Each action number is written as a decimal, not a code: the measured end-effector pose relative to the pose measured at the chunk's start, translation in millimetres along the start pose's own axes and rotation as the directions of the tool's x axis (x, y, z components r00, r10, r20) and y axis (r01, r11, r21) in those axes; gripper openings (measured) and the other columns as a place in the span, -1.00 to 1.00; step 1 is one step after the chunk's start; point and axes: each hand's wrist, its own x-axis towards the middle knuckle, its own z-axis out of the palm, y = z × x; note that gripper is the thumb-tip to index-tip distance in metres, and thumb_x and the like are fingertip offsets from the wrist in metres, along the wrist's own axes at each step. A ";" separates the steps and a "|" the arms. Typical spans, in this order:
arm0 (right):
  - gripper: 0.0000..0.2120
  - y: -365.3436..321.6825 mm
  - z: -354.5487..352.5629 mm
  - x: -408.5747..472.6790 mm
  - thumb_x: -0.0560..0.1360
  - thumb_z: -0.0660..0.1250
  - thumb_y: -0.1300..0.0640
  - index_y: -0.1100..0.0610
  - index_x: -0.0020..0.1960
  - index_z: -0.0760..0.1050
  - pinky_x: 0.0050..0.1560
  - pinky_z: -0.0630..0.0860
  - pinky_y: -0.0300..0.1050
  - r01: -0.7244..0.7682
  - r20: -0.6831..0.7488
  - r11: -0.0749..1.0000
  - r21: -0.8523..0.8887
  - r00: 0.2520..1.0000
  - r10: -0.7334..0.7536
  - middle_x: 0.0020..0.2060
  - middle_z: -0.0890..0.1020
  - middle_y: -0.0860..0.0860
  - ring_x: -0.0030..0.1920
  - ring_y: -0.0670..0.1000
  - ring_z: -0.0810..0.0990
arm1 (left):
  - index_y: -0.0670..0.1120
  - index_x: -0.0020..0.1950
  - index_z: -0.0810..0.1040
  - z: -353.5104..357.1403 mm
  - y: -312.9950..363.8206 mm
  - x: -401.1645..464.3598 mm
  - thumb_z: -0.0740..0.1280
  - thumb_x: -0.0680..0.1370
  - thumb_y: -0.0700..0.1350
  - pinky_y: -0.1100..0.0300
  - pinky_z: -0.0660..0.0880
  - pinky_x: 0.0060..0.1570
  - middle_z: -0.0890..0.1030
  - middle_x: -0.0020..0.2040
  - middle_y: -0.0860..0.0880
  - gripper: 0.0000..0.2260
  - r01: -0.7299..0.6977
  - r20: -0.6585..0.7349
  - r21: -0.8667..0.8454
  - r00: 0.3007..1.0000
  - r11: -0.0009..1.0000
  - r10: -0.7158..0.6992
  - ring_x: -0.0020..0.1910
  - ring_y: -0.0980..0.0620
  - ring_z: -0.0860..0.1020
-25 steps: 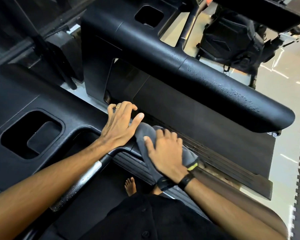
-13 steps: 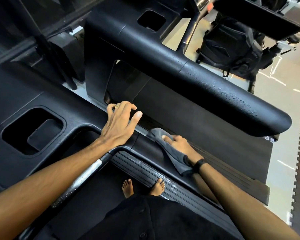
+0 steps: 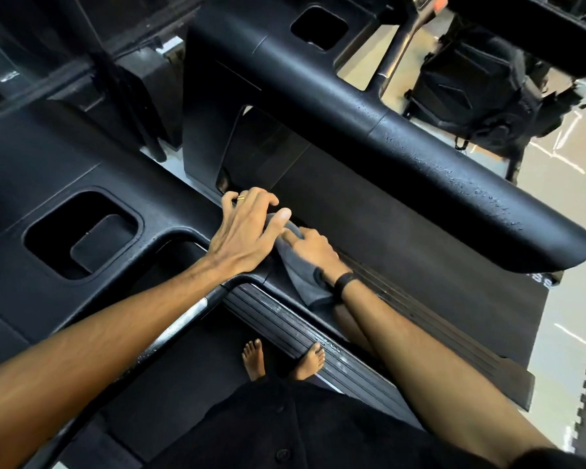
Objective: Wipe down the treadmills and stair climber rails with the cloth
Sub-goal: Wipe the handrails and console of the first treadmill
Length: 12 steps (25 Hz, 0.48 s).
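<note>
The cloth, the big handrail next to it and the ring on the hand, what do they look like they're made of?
The cloth looks like soft grey microfibre or similar fabric: matte, and it drapes in folds under the right hand. The handrail looks like moulded black plastic or rubbery coating, pebbled with a dull sheen and droplets. The ring on the left hand shines yellow, probably gold-coloured metal.

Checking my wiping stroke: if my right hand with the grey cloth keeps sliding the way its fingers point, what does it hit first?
Most likely the left hand: the right hand, pressing the grey cloth on the black textured treadmill handrail, points up-left at its thumb, which looks almost touching.
</note>
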 end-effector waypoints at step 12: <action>-0.36 47.4 1.8 -88.9 0.58 -0.11 -0.31 0.09 0.30 0.48 0.19 0.37 0.16 -0.075 -0.355 0.892 -0.445 0.929 -0.099 0.19 0.60 0.12 0.18 0.22 0.51 | -0.13 0.18 0.47 2.1 -1.2 2.8 -0.07 0.63 0.23 -0.06 0.13 0.40 0.52 0.13 -0.02 -0.48 -0.008 0.027 0.004 1.000 1.000 0.007 0.11 0.04 0.41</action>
